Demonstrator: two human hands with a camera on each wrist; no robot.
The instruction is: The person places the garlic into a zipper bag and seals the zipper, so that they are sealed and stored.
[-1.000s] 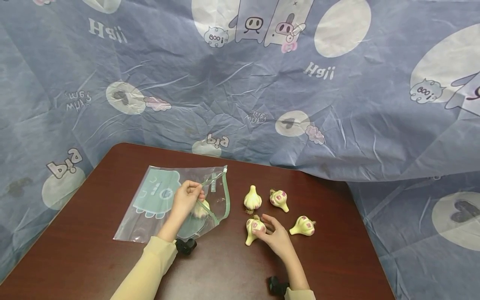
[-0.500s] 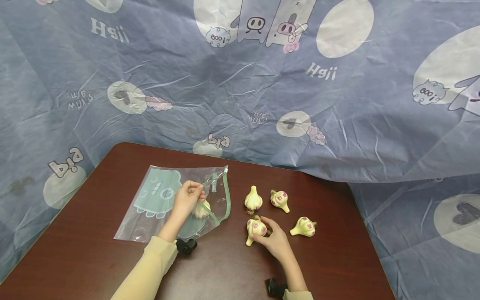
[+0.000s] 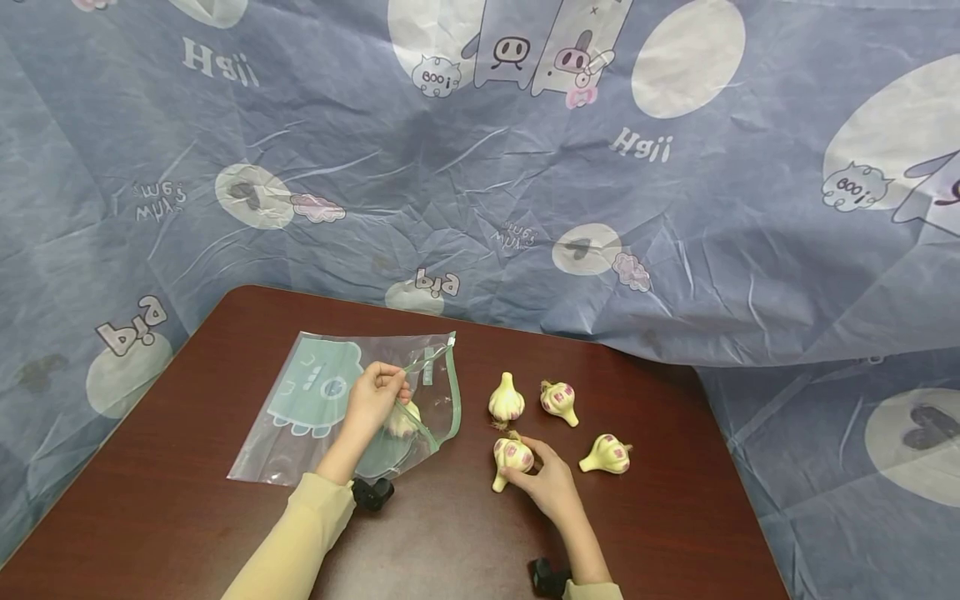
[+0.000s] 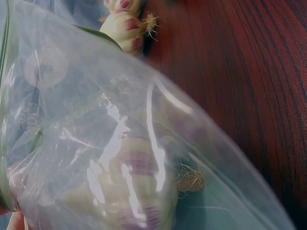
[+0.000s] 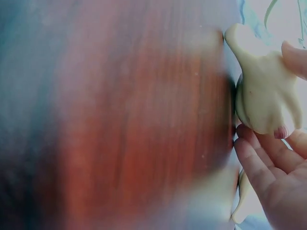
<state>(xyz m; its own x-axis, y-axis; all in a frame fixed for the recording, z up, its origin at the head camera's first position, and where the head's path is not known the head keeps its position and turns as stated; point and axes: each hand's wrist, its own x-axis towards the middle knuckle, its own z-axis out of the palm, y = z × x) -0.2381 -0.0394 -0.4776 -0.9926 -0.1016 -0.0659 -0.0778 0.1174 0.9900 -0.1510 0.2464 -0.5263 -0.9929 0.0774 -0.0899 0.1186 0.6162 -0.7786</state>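
My left hand [image 3: 372, 396] pinches the green-edged mouth of a clear zip bag [image 3: 255, 454] printed with a pale green cartoon, holding the upper layer raised. One garlic bulb [image 3: 403, 419] lies inside near the mouth; through the plastic its roots and purple patches show in the left wrist view. To the right of the bag, my right hand [image 3: 553, 483] grips another garlic bulb [image 3: 512, 454], thumb on one side and fingers on the other. In the right wrist view this bulb [image 5: 266, 91] appears to rest against the tabletop, its stem pointing away from the fingers.
Three more garlic bulbs lie close by: one bulb [image 3: 507, 402] just behind the gripped one, a second bulb [image 3: 558, 400] at back right, a third bulb [image 3: 607, 454] to the right. A blue patterned cloth [image 3: 450, 208] hangs behind the brown table [image 3: 442, 550].
My right hand's thumb has slid slightly toward the near side of the bulb and the fingers have settled around it. The left hand and the bag stay as they were.
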